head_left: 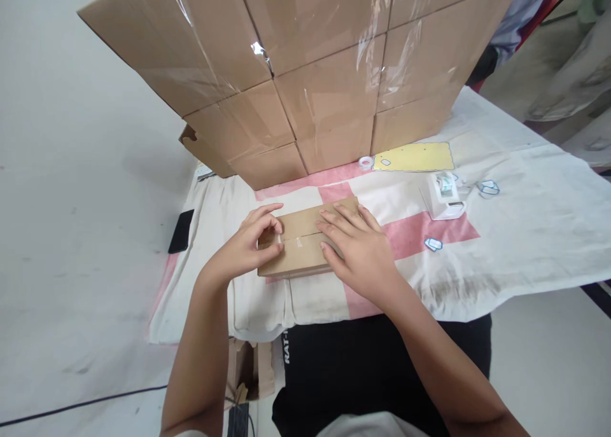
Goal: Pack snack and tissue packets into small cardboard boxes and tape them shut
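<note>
A small closed cardboard box [298, 249] lies on the cloth in front of me, its top flaps meeting along a lengthwise seam. My left hand [255, 241] is at the box's left end, thumb and forefinger curled close together on a small piece of clear tape [280, 238] by the seam. Spread across the right part of the lid is my right hand [356, 243], fingers outstretched and flat, holding nothing. A small whitish mark shows on the lid between the hands.
A tall stack of taped cardboard boxes [329, 100] rises behind. To the right are a white tape dispenser [446, 198], a yellow card [415, 157], a tape roll [366, 163] and small blue-edged paper pieces [433, 244]. A black phone [181, 231] lies left on the white and pink cloth [515, 233].
</note>
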### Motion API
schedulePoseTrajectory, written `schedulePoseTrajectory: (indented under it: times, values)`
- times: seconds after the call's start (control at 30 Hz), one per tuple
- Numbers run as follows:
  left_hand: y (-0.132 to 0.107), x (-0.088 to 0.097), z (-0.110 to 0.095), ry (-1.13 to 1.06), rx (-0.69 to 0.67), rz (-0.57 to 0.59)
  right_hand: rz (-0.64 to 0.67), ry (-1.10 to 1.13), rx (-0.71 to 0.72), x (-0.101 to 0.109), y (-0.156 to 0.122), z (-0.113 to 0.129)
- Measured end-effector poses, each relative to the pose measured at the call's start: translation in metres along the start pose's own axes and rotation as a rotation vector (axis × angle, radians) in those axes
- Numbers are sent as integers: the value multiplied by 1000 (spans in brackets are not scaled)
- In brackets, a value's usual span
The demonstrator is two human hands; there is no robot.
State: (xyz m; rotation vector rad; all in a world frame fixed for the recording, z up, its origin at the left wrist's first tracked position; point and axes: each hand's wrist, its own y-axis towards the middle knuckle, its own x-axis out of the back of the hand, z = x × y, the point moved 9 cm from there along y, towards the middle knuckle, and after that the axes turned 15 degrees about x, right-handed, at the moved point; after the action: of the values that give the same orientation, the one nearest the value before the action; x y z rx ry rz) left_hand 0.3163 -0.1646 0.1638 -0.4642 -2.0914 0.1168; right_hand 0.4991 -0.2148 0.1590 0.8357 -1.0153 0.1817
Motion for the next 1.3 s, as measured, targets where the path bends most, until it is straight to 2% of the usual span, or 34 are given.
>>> schedulePoseTrajectory:
  times: [0.33, 0.57, 0.63, 0.77, 0.93, 1.03, 1.2, 1.3]
  values:
    - [6, -7, 25, -187, 131, 12, -13, -8, 2, 0, 0, 0]
    - [10, -15, 32, -286, 162, -91, -16, -12, 2, -1, 1, 1]
    - [9, -15, 32, -270, 157, -42, -17, -10, 7, -1, 1, 1]
    - [5, -17, 30, -227, 67, 158, 0, 11, 16, -1, 3, 1]
    - [1, -16, 31, -232, 42, 209, -3, 20, 16, 0, 3, 1]
    - [1, -18, 31, -259, 72, 147, -11, 20, 18, 1, 3, 1]
    - [4, -19, 36, -339, 151, -86, -12, 24, 21, 2, 3, 3]
    - [5, -19, 38, -366, 147, -117, -7, 27, 16, 3, 4, 4]
